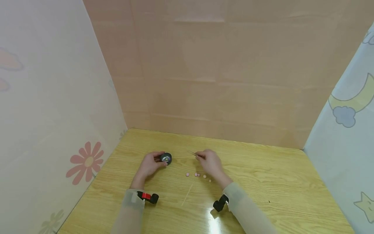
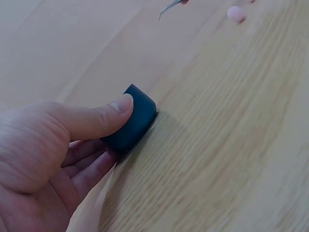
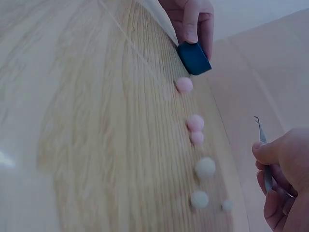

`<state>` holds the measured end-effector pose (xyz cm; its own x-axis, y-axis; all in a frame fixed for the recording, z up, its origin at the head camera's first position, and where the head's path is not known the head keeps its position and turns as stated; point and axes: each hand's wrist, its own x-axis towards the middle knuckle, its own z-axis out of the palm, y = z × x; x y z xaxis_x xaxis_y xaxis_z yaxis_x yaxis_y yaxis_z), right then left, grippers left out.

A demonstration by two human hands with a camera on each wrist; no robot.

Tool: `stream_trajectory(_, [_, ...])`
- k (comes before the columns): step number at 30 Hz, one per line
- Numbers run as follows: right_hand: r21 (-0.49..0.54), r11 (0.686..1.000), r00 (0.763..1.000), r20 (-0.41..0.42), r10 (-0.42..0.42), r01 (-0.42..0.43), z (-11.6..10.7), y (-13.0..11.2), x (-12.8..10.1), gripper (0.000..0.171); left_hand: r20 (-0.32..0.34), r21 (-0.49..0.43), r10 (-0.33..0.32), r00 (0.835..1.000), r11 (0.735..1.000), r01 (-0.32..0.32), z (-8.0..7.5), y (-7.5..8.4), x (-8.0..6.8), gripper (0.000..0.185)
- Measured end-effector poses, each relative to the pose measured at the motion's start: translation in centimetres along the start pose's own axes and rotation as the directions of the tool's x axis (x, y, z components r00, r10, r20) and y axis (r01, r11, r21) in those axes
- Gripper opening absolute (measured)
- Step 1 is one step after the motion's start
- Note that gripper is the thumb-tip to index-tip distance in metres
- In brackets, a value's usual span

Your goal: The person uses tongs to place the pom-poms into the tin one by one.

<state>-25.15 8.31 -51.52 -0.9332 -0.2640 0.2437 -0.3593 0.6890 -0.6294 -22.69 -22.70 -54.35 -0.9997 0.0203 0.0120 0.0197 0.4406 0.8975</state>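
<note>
Your left hand [image 1: 149, 166] grips one small dark round container [image 1: 166, 158], tipped on its side with its silvery opening facing you. Right of the container, your right hand [image 1: 211, 164] pinches one pair of thin metal tweezers [image 1: 194, 154], tips pointing toward the container. Six small pale pink balls [image 3: 195, 123] lie in a row between

In the left wrist view the thumb of the left hand [image 2: 53, 145] covers part of the dark round container [image 2: 131, 121], its open top unseen. The tweezers [image 3: 264, 159] vanish into the right hand [image 3: 285, 179], which the frame edge crops. Beside the container, the tiny beads [image 1: 196, 175] are too small to tell their material.
</note>
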Motion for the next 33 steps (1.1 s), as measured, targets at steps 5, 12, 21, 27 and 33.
stream_trajectory(5, [-0.014,1.0,0.999,-0.029,0.024,-0.024,-1.0,1.5,-0.4,0.02,0.001,0.006,0.004,1.0,1.0,-0.004,0.0,0.0,0.0,0.057])
stream_trajectory(12, [-0.028,0.998,0.997,-0.049,0.058,-0.06,-2.5,3.5,-1.3,0.021,0.007,0.019,0.014,1.0,1.0,-0.014,0.0,0.0,-0.1,0.055])
stream_trajectory(21, [-0.025,0.999,0.999,-0.005,0.044,-0.044,-4.4,5.6,-3.3,0.019,0.006,0.006,-0.001,1.0,1.0,0.001,0.0,-0.2,0.1,0.057])
stream_trajectory(27, [-0.024,0.999,0.999,-0.024,0.028,-0.028,-4.8,6.5,-4.8,0.017,0.016,-0.005,0.007,1.0,1.0,-0.007,0.0,-0.2,0.1,0.057])
stream_trajectory(33, [-0.062,0.998,1.0,-0.013,-0.017,0.016,-5.0,6.6,-5.2,0.018,0.011,-0.006,0.006,1.0,1.0,-0.006,0.0,-0.3,0.0,0.057])
